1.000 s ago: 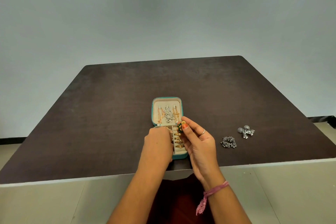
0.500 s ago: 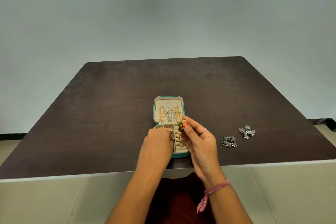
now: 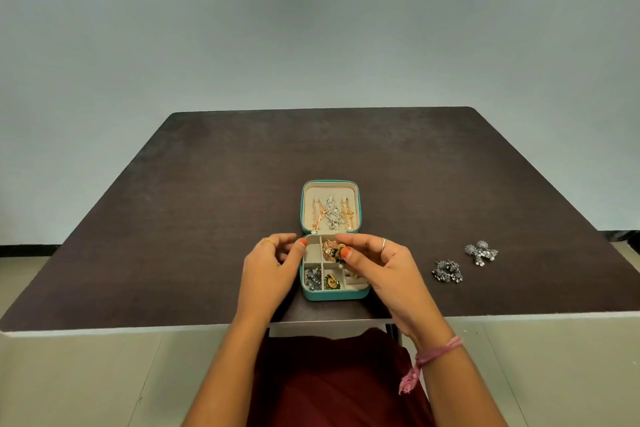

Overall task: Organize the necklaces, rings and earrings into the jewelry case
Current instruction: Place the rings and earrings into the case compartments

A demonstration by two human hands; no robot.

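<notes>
Teal, square, beige-lined jewelry case (image 3: 335, 294) lay open near the dark wooden table (image 3: 214, 191)'s front edge, no writing readable. The right hand (image 3: 388, 265) pinched a gold-and-green earring (image 3: 334, 251) above its compartments; the left hand (image 3: 272, 265) hovered loosely curled, empty. Two silver earrings (image 3: 447, 271) lay rightward.

Matt dark wood-grain table (image 3: 207, 201), teal leather-look case (image 3: 336, 294) with cream velvety lining, shiny metal necklaces (image 3: 331, 215).

A single head-worn wide-angle camera looks forward and steeply down from the near edge of the dark brown wooden table (image 3: 207, 201), close above the open teal jewelry case (image 3: 332, 294), facing the far pale wall (image 3: 311, 28).
</notes>
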